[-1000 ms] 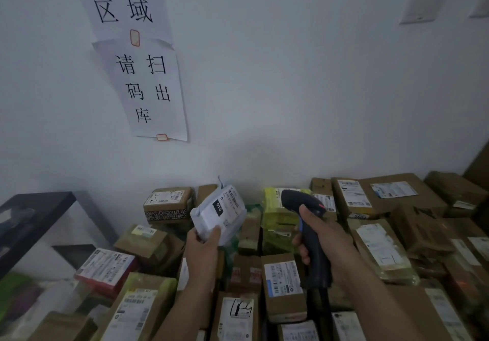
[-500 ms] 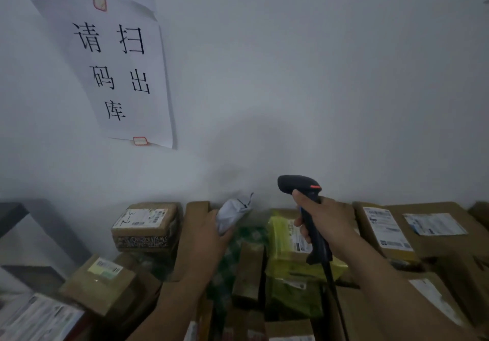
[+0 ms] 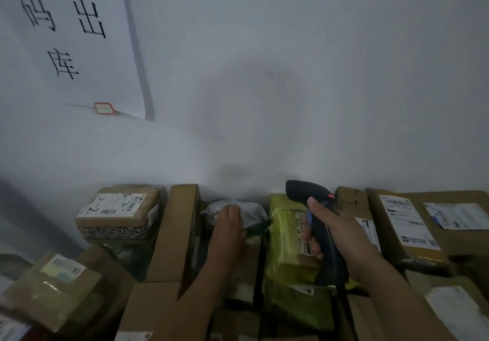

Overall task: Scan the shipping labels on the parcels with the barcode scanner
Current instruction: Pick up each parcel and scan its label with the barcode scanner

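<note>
The barcode scanner [image 3: 321,234] is gripped by its handle in the right hand [image 3: 341,232], with the fingers wrapped round it and the scanner's head raised toward the wall [image 3: 291,76]. Just beneath it lies a yellow-green parcel [image 3: 285,237], its label turned upward. To the left, a crumpled white parcel [image 3: 251,213] is clutched under the curled fingers of the left hand [image 3: 229,225]. It is pressed to the foot of the wall, between the yellow-green parcel and an upright cardboard box [image 3: 177,232]. Further left, a taped box marked 3-2 [image 3: 119,211] is stacked. At the right, a large labelled box [image 3: 404,224] is seen.
</note>
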`<state>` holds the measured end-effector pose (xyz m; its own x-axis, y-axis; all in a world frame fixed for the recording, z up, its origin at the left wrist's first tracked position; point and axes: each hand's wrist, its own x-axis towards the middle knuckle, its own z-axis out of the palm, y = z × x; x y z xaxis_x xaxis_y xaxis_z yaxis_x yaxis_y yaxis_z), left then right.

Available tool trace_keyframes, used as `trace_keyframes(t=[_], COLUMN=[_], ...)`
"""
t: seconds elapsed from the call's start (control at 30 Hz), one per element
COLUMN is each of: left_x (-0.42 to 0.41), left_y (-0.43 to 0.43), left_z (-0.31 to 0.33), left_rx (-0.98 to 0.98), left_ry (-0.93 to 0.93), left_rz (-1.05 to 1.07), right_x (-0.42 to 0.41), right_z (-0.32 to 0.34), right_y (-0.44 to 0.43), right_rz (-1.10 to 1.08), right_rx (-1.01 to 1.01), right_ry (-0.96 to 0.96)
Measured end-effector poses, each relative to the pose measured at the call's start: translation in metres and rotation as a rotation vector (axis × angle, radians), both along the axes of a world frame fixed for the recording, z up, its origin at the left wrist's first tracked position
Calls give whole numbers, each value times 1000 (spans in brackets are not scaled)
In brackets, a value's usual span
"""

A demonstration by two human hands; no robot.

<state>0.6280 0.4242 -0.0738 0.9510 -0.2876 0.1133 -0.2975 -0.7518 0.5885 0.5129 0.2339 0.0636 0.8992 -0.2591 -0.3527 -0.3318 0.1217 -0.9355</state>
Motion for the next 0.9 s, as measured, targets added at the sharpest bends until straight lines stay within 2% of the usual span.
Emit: trace_keyframes(t=[0.13,0.27,0.43,0.6,0.7,0.9], left_x=[8,22,14,-9,-2,50], left_y=[0,2,-8,-5,1,-2], left_z=[-15,-13,-18,-25,-27,-17], left_rx=[133,326,95,151,134,471], left_ry=[1,-158,74,-162,-211,-169], left_rz=[-171,-82,-7,-39,-60,-128], right_x=[-1,2,1,0,0,-1], right_z=[0,-2,-3,-4,-4,-5], right_y=[-6,-1,-1,-5,-4,-4], right_rz=[16,35,43,53,55,52], right_rx=[14,-6,-20,10,11,10], right_ry=[-14,-22,-31,-42,-48,-54])
